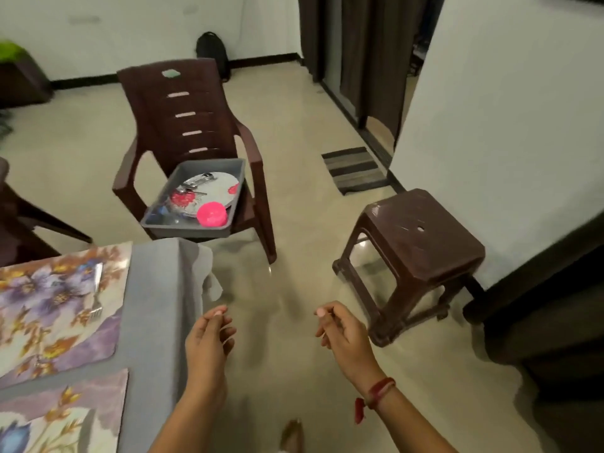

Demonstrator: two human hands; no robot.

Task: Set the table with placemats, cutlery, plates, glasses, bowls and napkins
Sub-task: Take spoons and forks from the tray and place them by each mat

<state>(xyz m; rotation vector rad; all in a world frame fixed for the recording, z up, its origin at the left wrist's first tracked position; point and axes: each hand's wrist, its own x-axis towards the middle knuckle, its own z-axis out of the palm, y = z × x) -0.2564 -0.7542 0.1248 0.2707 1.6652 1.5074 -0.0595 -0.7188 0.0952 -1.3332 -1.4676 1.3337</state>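
A grey tray [237, 171] sits on the seat of a brown plastic chair [183, 106]. It holds flowered plates [215, 188], spoons [199, 179], a pink bowl [211, 214] and blue items. At the left, the table under a grey cloth [150, 305] carries two flowered placemats [42, 322] [65, 416]; a fork [97, 294] lies on the farther one. My left hand [209, 341] and my right hand [340, 331] hang over the floor beside the table, fingers loosely curled and holding nothing.
A brown plastic stool [415, 237] stands on the floor to the right, near a white wall. A striped doormat [354, 170] lies by a doorway with dark curtains. Another brown chair [19, 220] stands at the left edge. My foot [292, 434] shows below.
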